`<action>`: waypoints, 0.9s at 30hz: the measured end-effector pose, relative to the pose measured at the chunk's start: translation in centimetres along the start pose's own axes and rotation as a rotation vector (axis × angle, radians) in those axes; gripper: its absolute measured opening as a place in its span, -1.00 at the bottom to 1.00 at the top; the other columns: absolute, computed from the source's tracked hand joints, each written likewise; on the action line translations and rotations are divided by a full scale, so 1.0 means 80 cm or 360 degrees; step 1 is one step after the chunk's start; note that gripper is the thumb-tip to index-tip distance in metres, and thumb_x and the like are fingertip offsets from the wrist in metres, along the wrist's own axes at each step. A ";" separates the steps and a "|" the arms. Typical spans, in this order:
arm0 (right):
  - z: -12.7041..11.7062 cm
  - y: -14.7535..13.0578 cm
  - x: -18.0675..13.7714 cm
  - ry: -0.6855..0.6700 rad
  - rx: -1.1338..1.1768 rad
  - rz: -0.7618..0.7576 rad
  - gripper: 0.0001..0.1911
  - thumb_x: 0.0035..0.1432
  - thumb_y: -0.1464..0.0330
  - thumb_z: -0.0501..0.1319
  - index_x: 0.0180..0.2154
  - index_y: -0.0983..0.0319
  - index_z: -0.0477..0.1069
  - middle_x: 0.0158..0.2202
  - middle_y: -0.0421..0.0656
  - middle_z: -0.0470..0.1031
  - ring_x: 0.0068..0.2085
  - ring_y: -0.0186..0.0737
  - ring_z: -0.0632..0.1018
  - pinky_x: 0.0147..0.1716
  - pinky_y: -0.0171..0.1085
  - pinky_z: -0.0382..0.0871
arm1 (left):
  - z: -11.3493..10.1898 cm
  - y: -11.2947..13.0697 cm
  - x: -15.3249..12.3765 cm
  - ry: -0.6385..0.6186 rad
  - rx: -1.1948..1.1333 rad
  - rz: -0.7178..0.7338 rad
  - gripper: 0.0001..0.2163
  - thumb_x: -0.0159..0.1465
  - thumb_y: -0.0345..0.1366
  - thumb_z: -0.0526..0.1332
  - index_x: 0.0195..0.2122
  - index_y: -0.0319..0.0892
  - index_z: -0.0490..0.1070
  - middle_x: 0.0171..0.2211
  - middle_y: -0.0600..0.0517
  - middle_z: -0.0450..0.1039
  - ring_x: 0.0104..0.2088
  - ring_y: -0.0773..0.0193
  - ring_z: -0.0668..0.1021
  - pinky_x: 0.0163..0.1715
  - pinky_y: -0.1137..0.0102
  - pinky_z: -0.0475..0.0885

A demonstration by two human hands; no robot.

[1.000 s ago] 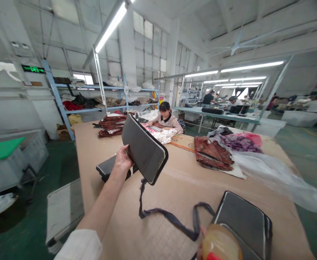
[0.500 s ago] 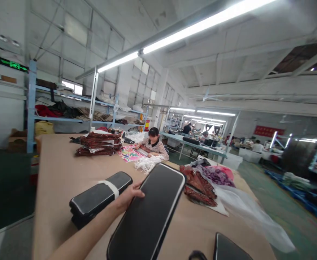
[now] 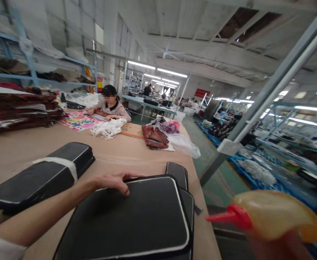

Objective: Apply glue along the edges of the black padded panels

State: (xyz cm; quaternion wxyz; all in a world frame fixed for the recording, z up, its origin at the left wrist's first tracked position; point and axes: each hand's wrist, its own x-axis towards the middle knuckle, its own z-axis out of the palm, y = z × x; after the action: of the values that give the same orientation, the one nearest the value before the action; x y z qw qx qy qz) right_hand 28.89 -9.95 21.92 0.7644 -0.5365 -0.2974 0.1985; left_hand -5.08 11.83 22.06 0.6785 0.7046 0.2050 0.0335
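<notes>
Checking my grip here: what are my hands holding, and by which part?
Left hand rests flat on the black case's top edge, not gripping. The spray bottle is up at right; the hand is hidden.

The left arm enters from the lower left corner of the frame, bare below a white sleeve, and runs up toward the middle. The left hand [image 3: 113,181] lies palm down, a little left of the centre, with the fingers [image 3: 126,190] spread and pointing to the right, not curled. The right hand [image 3: 280,247] shows only partly at the lower right edge, blurred; its grip cannot be made out clearly.
</notes>
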 end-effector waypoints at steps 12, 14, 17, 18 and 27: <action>-0.030 -0.015 -0.014 0.0022 0.0217 0.0183 -0.49 -0.15 0.21 0.33 -0.08 0.07 0.35 -0.10 -0.19 0.43 -0.09 -0.14 0.44 -0.26 -0.27 0.45 | 0.058 0.047 -0.015 -0.0136 0.0164 -0.0164 -0.34 -0.13 -0.37 0.28 0.09 -0.06 0.26 0.06 0.15 0.32 0.08 0.06 0.31 0.01 0.39 0.24; -0.027 -0.014 -0.015 -0.0092 0.0268 0.0189 -0.53 -0.14 0.21 0.31 -0.11 0.08 0.37 -0.07 -0.18 0.41 -0.06 -0.13 0.43 -0.18 -0.22 0.42 | 0.059 0.050 -0.019 -0.0160 0.0182 -0.0196 -0.34 -0.12 -0.37 0.28 0.10 -0.05 0.26 0.06 0.15 0.31 0.07 0.07 0.32 0.00 0.40 0.25; -0.022 -0.014 -0.015 -0.0194 0.0316 0.0207 -0.48 -0.20 0.22 0.34 -0.11 0.04 0.37 -0.11 -0.20 0.43 -0.11 -0.12 0.46 -0.20 -0.22 0.43 | 0.058 0.049 -0.022 -0.0164 0.0236 -0.0188 -0.34 -0.13 -0.40 0.28 0.09 -0.04 0.27 0.04 0.17 0.34 0.06 0.11 0.33 0.00 0.43 0.25; -0.020 -0.013 -0.015 -0.0215 0.0328 0.0202 -0.46 -0.22 0.24 0.35 -0.10 0.02 0.36 -0.13 -0.21 0.44 -0.14 -0.13 0.47 -0.23 -0.24 0.44 | 0.057 0.048 -0.023 -0.0162 0.0250 -0.0180 -0.34 -0.13 -0.40 0.28 0.08 -0.03 0.27 0.04 0.18 0.34 0.06 0.12 0.33 0.00 0.44 0.24; -0.004 -0.012 -0.015 -0.0343 0.0291 0.0042 -0.43 -0.24 0.29 0.36 -0.09 0.10 0.36 -0.29 -0.17 0.49 -0.31 -0.21 0.51 -0.45 -0.40 0.42 | 0.044 0.037 -0.017 -0.0261 0.0177 -0.0148 -0.33 -0.12 -0.35 0.28 0.10 -0.02 0.24 0.04 0.17 0.35 0.04 0.13 0.36 -0.02 0.44 0.27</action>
State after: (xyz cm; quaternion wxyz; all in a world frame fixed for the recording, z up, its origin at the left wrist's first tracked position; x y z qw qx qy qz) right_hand 28.22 -11.27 22.45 0.7711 -0.4439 -0.3514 0.2913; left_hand -4.45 8.09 24.99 0.6537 0.7313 0.1827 -0.0673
